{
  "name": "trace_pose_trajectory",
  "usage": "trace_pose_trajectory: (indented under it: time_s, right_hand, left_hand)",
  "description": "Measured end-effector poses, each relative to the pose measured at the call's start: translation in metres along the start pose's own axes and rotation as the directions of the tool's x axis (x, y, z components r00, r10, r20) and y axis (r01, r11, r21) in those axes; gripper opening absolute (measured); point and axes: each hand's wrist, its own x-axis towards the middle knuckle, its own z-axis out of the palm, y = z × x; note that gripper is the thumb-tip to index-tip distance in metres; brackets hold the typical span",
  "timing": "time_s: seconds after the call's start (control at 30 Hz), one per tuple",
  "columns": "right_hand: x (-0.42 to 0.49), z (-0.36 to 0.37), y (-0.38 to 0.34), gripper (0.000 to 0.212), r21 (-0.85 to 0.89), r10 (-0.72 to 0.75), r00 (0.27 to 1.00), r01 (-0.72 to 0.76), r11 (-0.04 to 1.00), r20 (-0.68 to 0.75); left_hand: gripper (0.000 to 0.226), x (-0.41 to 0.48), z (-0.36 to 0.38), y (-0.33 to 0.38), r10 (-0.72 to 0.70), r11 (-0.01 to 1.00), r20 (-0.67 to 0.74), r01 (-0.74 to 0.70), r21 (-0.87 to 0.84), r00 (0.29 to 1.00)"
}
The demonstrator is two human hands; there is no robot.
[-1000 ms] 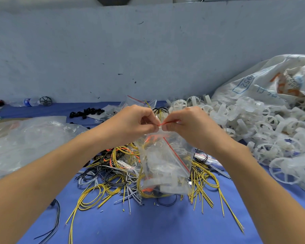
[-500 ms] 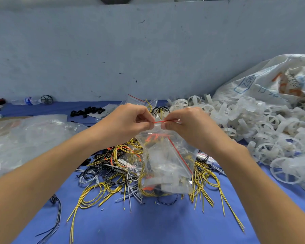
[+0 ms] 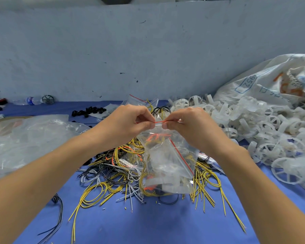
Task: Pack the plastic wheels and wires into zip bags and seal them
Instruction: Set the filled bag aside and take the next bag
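left hand (image 3: 128, 124), right hand (image 3: 188, 125) pinch zip bag (image 3: 165, 161) top | contents indistinct

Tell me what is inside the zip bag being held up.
Inside the clear zip bag: whitish plastic wheels low down, yellow wires and orange wires near the top. Folded plastic and glare hide how many, and anything behind them.

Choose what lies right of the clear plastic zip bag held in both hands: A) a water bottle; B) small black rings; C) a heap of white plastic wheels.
C: the heap of white plastic wheels spreads at the right, beside the clear plastic zip bag that the left hand and the right hand pinch at its red top strip.
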Motion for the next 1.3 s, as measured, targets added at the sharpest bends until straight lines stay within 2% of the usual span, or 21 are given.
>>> trace_pose_trajectory:
  time_s: [0.4, 0.73, 0.93, 1.13, 1.3]
  right_hand:
    - [0.005, 0.007, -0.004, 0.021, 0.021, -0.037, 0.996, 0.035, 0.999, 0.077]
    - [0.002, 0.006, -0.002, 0.018, -0.006, -0.034, 0.999, 0.035, 0.999, 0.018]
    - [0.002, 0.008, -0.003, 0.019, 0.009, -0.019, 1.000, 0.019, 1.000, -0.006]
    - [0.008, 0.019, -0.017, 0.019, 0.023, -0.079, 0.997, 0.079, 0.997, 0.001]
    - [0.007, 0.019, -0.014, 0.019, 0.029, -0.070, 0.997, 0.071, 0.997, -0.035]
  left_hand:
    - [0.017, 0.002, 0.005, 0.000, 0.012, 1.000, 0.010, -0.012, 0.011, 1.000]
    - [0.008, -0.006, -0.006, -0.007, -0.058, 0.995, 0.016, 0.059, -0.082, 0.998]
    - [0.009, -0.008, -0.008, -0.009, -0.076, 0.993, 0.005, 0.076, -0.089, 0.997]
    - [0.012, -0.006, -0.004, -0.007, -0.041, 0.997, -0.031, 0.039, -0.074, 0.999]
    - [0.010, -0.010, -0.006, -0.012, -0.078, 0.993, -0.042, 0.074, -0.097, 0.996]
